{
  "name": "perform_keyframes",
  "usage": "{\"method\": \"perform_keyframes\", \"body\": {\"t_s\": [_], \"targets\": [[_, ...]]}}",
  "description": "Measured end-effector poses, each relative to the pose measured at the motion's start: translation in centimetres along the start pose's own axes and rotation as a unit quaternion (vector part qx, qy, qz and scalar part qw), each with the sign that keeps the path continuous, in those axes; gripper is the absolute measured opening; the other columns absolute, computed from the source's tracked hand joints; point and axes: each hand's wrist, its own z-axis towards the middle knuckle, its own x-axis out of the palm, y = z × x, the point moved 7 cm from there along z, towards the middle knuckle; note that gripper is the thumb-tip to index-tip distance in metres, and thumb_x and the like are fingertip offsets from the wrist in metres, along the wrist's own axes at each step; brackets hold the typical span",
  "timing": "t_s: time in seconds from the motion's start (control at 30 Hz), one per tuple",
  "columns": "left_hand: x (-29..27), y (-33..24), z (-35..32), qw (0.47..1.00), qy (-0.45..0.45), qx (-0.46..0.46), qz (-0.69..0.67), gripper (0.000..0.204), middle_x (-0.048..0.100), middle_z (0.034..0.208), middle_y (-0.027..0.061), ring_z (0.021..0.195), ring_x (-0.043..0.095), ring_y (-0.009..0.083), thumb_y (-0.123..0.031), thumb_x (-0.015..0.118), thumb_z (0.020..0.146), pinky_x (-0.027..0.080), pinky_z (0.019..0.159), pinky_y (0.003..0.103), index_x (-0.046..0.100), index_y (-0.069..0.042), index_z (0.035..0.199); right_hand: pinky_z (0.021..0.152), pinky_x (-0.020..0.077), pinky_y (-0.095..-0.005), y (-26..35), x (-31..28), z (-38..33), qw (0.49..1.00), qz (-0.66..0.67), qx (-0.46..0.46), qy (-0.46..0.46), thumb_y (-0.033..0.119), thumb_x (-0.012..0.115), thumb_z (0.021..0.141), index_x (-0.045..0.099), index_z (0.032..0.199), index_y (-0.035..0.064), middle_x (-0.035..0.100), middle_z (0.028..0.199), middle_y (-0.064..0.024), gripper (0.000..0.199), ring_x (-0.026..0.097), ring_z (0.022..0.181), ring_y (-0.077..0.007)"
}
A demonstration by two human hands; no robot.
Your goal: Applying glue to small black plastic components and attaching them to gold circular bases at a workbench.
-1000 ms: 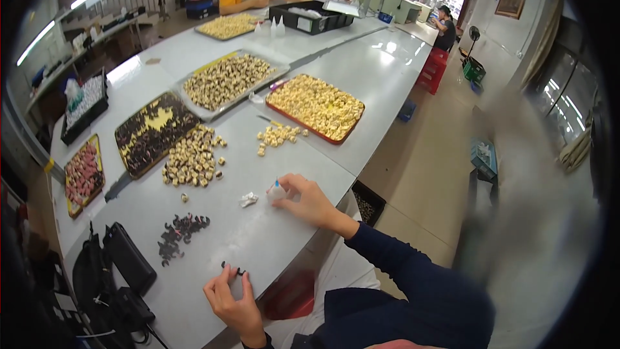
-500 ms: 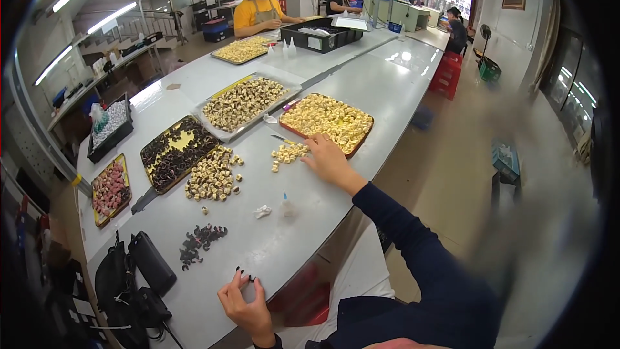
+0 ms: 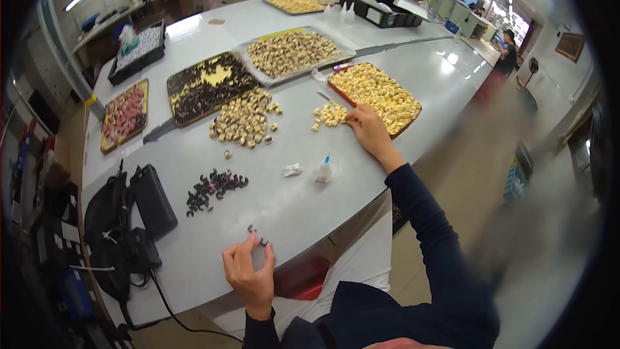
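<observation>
Two bare hands work over a long grey table. The left hand rests at the near edge, its fingers pinched narrowly on a small dark curved piece, which lies on the table surface just at the fingertips. The right hand, on a dark blue sleeve, stretches far across to a small loose heap of pale yellow pieces, which sits just beside a red-rimmed tray of pale yellow pieces. Its fingers are curled together at the edge of the heap; whether they grip a piece I cannot tell.

Between the hands stand a small clear glue bottle with a blue tip and, near it, a crumpled white scrap. A scattered cluster of small dark curved pieces lies to the left of those, and beyond it sits a larger heap of cream-and-brown pieces. A black pouch with cables lies at the table's left end.
</observation>
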Motion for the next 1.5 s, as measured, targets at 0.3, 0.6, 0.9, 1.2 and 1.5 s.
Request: {"method": "perform_keyframes", "body": {"t_s": [0.3, 0.6, 0.9, 1.2, 1.5], "targets": [[-0.3, 0.1, -0.2, 0.997, 0.001, 0.008, -0.076, 0.045, 0.069, 0.086, 0.0069, 0.084, 0.057, 0.0251, 0.005, 0.078, 0.063, 0.048, 0.076, 0.035, 0.065, -0.003, 0.105, 0.077, 0.0537, -0.0260, 0.3, -1.9, -1.0, 0.983, 0.157, 0.081, -0.060, 0.001, 0.066, 0.088, 0.062, 0.104, -0.0025, 0.063, 0.094, -0.0078, 0.017, 0.065, 0.085, -0.0139], [-0.1, -1.5, 2.1, 0.981, -0.001, -0.011, -0.192, 0.046, 0.071, 0.083, 0.0065, 0.084, 0.059, 0.0238, 0.007, 0.078, 0.060, 0.050, 0.076, 0.033, 0.066, -0.005, 0.103, 0.061, 0.0444, -0.0223, 6.6, -4.6, -7.1, 0.896, 0.398, 0.191, -0.055, 0.000, 0.067, 0.086, 0.062, 0.101, -0.0023, 0.062, 0.089, -0.0092, 0.016, 0.056, 0.070, -0.0111], [3.1, -3.1, 3.6, 0.954, 0.015, 0.043, -0.297, 0.049, 0.073, 0.084, 0.0064, 0.085, 0.060, 0.0211, 0.004, 0.082, 0.060, 0.051, 0.072, 0.029, 0.064, -0.004, 0.105, 0.069, 0.0500, -0.0251, 14.1, -0.9, -11.4, 0.826, 0.499, 0.243, 0.096, 0.006, 0.061, 0.088, 0.062, 0.107, -0.0035, 0.060, 0.096, -0.0127, 0.021, 0.061, 0.082, -0.0175], [2.9, -2.3, 3.1, 0.947, 0.009, 0.086, -0.309, 0.052, 0.074, 0.082, 0.0092, 0.084, 0.060, 0.0212, -0.005, 0.087, 0.062, 0.052, 0.069, 0.029, 0.060, -0.004, 0.107, 0.083, 0.0538, -0.0311, 17.1, 2.0, -13.0, 0.722, 0.586, 0.331, 0.158, -0.001, 0.066, 0.086, 0.061, 0.107, -0.0060, 0.069, 0.100, -0.0177, 0.022, 0.068, 0.093, -0.0212], [2.7, -2.4, 3.1, 0.943, 0.014, 0.095, -0.317, 0.048, 0.073, 0.082, 0.0094, 0.084, 0.062, 0.0224, -0.008, 0.087, 0.064, 0.052, 0.064, 0.027, 0.061, -0.004, 0.104, 0.079, 0.0525, -0.0308, 17.1, 2.0, -12.5, 0.716, 0.612, 0.284, 0.180, -0.002, 0.066, 0.085, 0.064, 0.101, -0.0063, 0.066, 0.097, -0.0159, 0.018, 0.065, 0.090, -0.0197]]}}
